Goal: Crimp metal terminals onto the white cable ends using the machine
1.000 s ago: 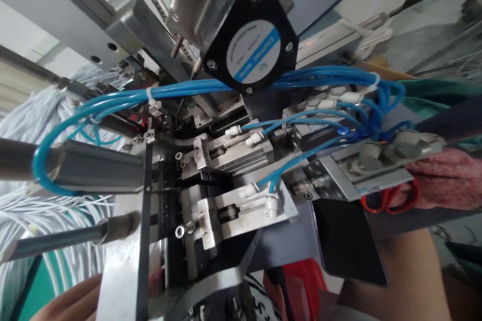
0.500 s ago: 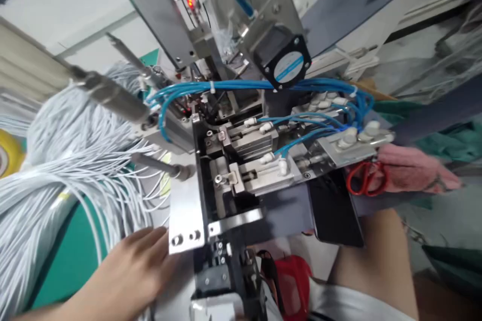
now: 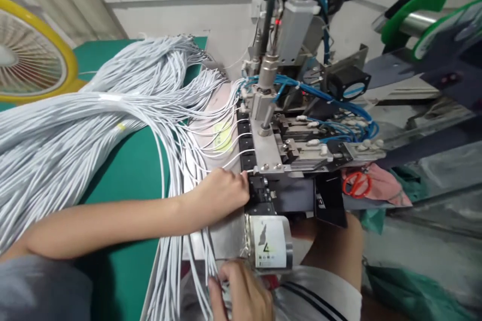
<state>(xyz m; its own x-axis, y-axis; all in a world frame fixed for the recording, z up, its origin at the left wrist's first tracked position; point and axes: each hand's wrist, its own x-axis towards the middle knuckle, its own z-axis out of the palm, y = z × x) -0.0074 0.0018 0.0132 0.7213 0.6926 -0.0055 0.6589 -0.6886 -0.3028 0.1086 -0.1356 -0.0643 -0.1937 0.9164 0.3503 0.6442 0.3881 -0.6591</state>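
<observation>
My left hand (image 3: 222, 190) reaches across the cables to the near end of the machine's black feed track (image 3: 247, 162). Its fingers are curled shut at the track, with a short bit of white cable showing at the fingertips; the rest of the grip is hidden. Low in the view, my right hand (image 3: 243, 293) has thumb and forefinger closed round white cables (image 3: 207, 253) that hang over the table edge. How many it holds I cannot tell. Several white cables run into the track beside the metal plate (image 3: 267, 148) of the machine.
A large bundle of white cables (image 3: 113, 105) lies on the green table (image 3: 124, 170). At the far left stands a yellow fan (image 3: 70, 67). Blue air hoses (image 3: 324, 95) cross the machine. Red scissors (image 3: 357, 184), a pink cloth (image 3: 387, 185) and a black phone (image 3: 331, 203) lie at right.
The view has swung left and pulled back, so the fan and cable bundle show more fully. My left hand is now at the track's end, fingers curled. My right hand has come into view.
</observation>
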